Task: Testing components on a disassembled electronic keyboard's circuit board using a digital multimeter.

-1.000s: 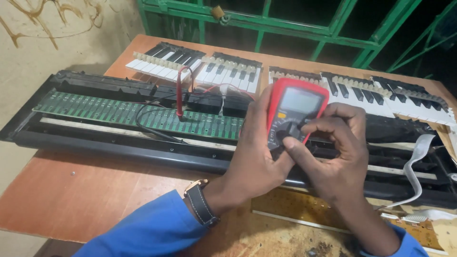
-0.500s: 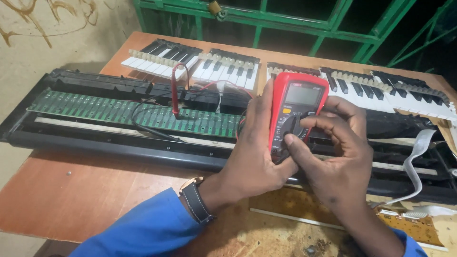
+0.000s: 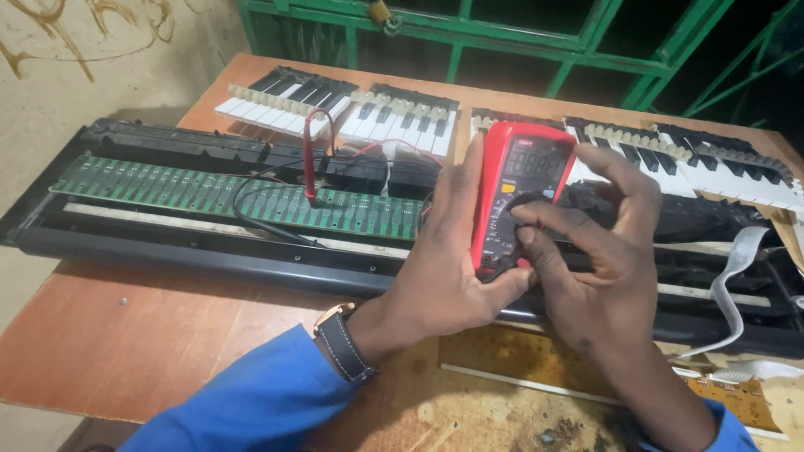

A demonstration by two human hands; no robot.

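My left hand (image 3: 444, 276) grips a red handheld multimeter (image 3: 523, 172) from its left side and below, holding it upright over an opened keyboard chassis (image 3: 193, 251). My right hand (image 3: 599, 268) rests on the meter's front, thumb and fingers pinching its black rotary dial (image 3: 515, 216). A red test probe (image 3: 308, 163) stands on the long green circuit board (image 3: 226, 191) inside the chassis, with red and black leads trailing from it. A dark wristwatch (image 3: 339, 343) sits on my left wrist below a blue sleeve.
Loose blocks of black and white piano keys (image 3: 335, 105) lie along the far edge of the brown wooden table (image 3: 126, 343). A white ribbon cable (image 3: 733, 276) curls at the right. A brown circuit board (image 3: 511, 356) lies near me. Green metal bars (image 3: 502, 42) stand behind.
The view has shifted slightly; both hands stay on the meter, with my right fingers working the dial. The probe and circuit board have not moved.
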